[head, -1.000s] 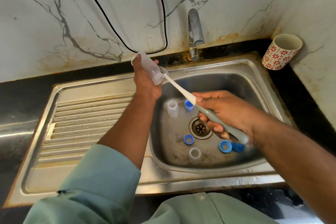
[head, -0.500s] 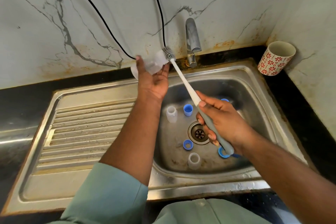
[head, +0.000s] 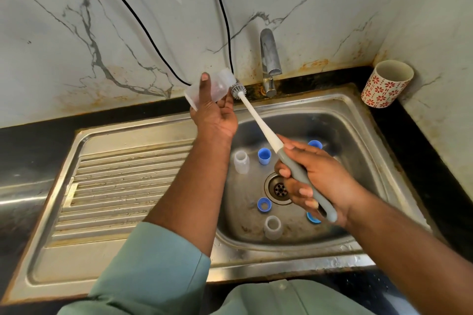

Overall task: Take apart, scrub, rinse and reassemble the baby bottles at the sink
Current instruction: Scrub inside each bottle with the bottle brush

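My left hand (head: 214, 115) holds a clear baby bottle (head: 217, 85) tilted above the sink's back left rim, its mouth toward the right. My right hand (head: 316, 181) grips the grey handle of a bottle brush (head: 258, 120); the bristle head sits right at the bottle's mouth. In the steel sink (head: 358, 120) lie loose parts: two clear bottles (head: 241, 161) (head: 272, 226), a blue cap (head: 264, 155), a blue ring (head: 264, 204), and other blue pieces (head: 314, 144) (head: 312, 217) partly hidden by my right hand.
A steel tap (head: 268, 59) stands at the back of the basin, with the drain (head: 279, 188) below it. A ribbed drainboard (head: 122, 181) lies to the left. A red-flowered cup (head: 386, 83) stands on the dark counter at the back right. A black cable (head: 220, 13) hangs down the marble wall.
The brush head has come out of the bottle and now sits at its mouth. My left hand has raised the bottle toward the wall; my right hand has drawn back along with the brush.
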Demonstrator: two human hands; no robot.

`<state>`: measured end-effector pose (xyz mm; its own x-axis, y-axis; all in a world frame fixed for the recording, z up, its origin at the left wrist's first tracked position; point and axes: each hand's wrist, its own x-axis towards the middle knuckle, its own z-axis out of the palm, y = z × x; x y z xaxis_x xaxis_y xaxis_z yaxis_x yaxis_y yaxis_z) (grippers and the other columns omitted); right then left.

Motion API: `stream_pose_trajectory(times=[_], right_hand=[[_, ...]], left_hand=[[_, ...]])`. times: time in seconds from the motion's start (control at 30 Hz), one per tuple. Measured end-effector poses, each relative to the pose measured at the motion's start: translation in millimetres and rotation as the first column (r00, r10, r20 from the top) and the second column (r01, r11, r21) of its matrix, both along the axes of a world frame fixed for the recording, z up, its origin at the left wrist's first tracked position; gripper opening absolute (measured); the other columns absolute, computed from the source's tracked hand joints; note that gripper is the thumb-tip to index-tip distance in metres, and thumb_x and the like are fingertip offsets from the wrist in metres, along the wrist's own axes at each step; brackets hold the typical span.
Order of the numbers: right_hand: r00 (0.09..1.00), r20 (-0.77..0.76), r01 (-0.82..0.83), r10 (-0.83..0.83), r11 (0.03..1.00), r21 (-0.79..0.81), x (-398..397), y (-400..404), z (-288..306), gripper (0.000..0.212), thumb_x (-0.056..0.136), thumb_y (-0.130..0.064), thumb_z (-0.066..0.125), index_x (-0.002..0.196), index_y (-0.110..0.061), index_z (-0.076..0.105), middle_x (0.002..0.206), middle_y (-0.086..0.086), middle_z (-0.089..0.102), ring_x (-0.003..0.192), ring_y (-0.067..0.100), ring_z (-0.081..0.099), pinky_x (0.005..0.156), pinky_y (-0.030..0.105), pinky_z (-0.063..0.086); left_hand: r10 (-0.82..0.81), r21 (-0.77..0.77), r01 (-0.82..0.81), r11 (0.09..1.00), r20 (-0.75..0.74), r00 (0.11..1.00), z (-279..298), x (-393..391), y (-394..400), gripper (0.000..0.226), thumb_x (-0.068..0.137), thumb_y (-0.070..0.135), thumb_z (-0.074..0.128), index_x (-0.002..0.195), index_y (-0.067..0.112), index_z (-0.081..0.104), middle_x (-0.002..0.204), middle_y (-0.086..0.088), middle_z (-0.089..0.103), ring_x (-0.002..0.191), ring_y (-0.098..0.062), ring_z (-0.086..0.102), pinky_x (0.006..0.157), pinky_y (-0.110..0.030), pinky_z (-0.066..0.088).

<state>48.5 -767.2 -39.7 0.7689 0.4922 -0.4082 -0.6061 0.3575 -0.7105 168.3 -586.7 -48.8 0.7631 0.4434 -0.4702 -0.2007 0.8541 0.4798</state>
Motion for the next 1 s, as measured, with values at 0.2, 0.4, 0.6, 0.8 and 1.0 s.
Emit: stream_pose_trajectory(times=[0.2,0.4,0.6,0.8,1.0], right_hand=[[0.974,-0.222,0.015,0.036,0.974,0.226,2,1,6,0.026,0.103,-0.028,0.038,0.095,-0.009,0.053,0.053,0.000,0.047,0.028,0.005,0.035,0.026,0.012,0.028],[0.955,-0.293,0.027,0.051,0.966,0.256,10,5,11,0.033,0.103,-0.033,0.035,0.081,-0.010,0.042,0.042,-0.003,0.045,0.025,0.006,0.035,0.027,0.010,0.027],[0.992,-0.117,-0.044,0.047,0.999,0.025,-14,-12,12,0.031,0.102,-0.023,0.040,0.120,-0.028,0.065,0.066,0.006,0.049,0.033,0.007,0.033,0.028,0.015,0.030],[0.901,0.373,0.083,0.220,0.758,-0.647,-19,-9,-7,0.040,0.103,-0.024,0.043,0.137,-0.045,0.049,0.067,0.002,0.048,0.039,0.009,0.037,0.036,0.024,0.036],[0.729,0.398,0.207,0.558,0.374,-0.904,-6,12,-19,0.050,0.105,-0.033,0.031,0.152,-0.041,0.020,0.073,0.001,0.047,0.061,0.012,0.046,0.060,0.031,0.042]], left_hand=[[0.050,0.012,-0.050,0.999,-0.010,0.999,-4,0,-2,0.070,0.074,0.004,0.082,0.129,0.016,0.040,0.126,-0.019,0.055,0.107,-0.038,0.062,0.081,-0.055,0.057],[0.019,0.090,-0.018,0.996,-0.007,1.000,-10,-4,-10,0.069,0.074,0.002,0.080,0.129,0.019,0.041,0.125,-0.017,0.057,0.105,-0.035,0.063,0.084,-0.051,0.058],[0.134,0.120,-0.128,0.984,-0.038,0.990,-14,0,14,0.071,0.070,0.004,0.085,0.124,0.020,0.041,0.127,-0.015,0.051,0.110,-0.037,0.059,0.079,-0.055,0.058],[0.089,0.148,-0.067,0.987,-0.149,0.985,-21,-7,7,0.069,0.071,0.009,0.085,0.123,0.024,0.042,0.124,-0.013,0.050,0.110,-0.037,0.057,0.076,-0.052,0.059],[0.082,0.143,-0.060,0.988,-0.151,0.985,-16,-8,5,0.066,0.071,0.004,0.084,0.120,0.023,0.043,0.120,-0.015,0.051,0.105,-0.038,0.059,0.072,-0.052,0.060]])
